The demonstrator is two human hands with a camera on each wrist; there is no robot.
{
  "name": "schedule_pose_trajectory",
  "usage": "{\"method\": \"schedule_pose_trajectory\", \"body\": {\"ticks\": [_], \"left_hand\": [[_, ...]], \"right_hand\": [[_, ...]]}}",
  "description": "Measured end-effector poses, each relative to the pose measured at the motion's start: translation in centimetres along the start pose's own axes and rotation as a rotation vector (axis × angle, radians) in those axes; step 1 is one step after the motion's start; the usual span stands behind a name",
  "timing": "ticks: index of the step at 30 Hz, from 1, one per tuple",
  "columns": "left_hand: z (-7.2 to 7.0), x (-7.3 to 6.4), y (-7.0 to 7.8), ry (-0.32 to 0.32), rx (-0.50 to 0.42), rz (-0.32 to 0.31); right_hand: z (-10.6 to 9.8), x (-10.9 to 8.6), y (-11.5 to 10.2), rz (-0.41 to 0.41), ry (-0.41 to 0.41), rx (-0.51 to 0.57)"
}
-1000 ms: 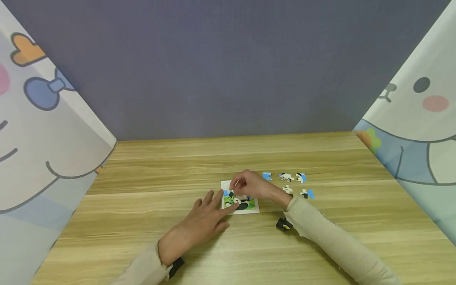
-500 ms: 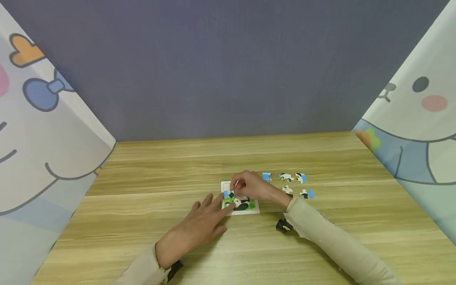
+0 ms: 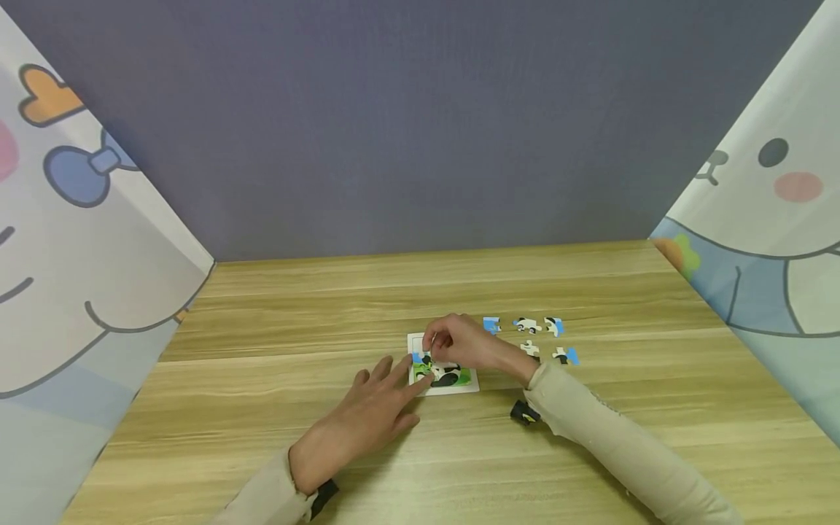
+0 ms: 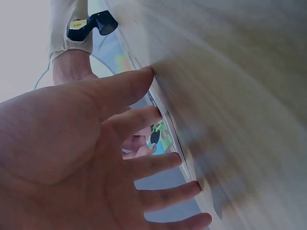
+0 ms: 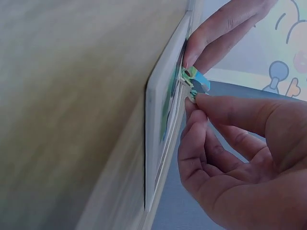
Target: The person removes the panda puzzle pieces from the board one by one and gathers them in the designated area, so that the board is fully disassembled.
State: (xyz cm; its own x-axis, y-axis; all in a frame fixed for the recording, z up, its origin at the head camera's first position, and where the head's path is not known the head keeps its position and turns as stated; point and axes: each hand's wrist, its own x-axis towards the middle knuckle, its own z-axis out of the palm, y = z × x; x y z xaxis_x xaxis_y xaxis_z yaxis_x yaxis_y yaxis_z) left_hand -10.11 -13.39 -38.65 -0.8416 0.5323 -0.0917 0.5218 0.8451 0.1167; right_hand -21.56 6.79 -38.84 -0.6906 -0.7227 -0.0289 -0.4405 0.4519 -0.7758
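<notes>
A small jigsaw board [image 3: 459, 391] with a white frame lies mid-table, part of its panda picture filled in. Over its upper left, my right hand [image 3: 462, 341] pinches a green-and-blue puzzle piece [image 5: 199, 80] between thumb and index finger. In the right wrist view that piece is tilted up from the board's face. My left hand [image 3: 367, 408] is spread out from the board's left side, its index finger reaching over the picture. One left fingertip [image 5: 191, 60] sits right by the pinched piece. The right hand covers the board's upper right.
Several loose pieces lie right of the board: a blue one [image 3: 491, 325], a panda-face one [image 3: 527, 326], a blue-and-white one [image 3: 554, 327] and a black-white-blue one [image 3: 565, 356]. A black device [image 3: 524, 413] is on the right wrist. A grey wall [image 3: 420, 146] stands behind the table.
My left hand has drawn back slightly down and left, its index finger covering less of the picture. My right hand stays at the same spot on the board.
</notes>
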Motion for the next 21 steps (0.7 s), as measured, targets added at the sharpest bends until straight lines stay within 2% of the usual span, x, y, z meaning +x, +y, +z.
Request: {"method": "schedule_pose_trajectory", "body": {"ticks": [2, 4, 9, 11, 21], "left_hand": [[-0.1, 0.0, 0.1, 0.002, 0.004, -0.003], [-0.1, 0.0, 0.2, 0.004, 0.003, -0.008], [0.0, 0.0, 0.3, 0.017, 0.017, -0.007], [0.1, -0.1, 0.3, 0.017, 0.024, -0.005], [0.0, -0.1, 0.2, 0.006, 0.009, -0.009]], "right_hand": [[-0.1, 0.0, 0.0, -0.003, -0.002, -0.004], [-0.3, 0.0, 0.0, 0.032, 0.016, -0.009], [-1.1, 0.1, 0.5, 0.138, 0.132, 0.026], [-1.4, 0.1, 0.7, 0.157, 0.155, 0.052], [-1.5, 0.0, 0.4, 0.118, 0.085, 0.106]]}}
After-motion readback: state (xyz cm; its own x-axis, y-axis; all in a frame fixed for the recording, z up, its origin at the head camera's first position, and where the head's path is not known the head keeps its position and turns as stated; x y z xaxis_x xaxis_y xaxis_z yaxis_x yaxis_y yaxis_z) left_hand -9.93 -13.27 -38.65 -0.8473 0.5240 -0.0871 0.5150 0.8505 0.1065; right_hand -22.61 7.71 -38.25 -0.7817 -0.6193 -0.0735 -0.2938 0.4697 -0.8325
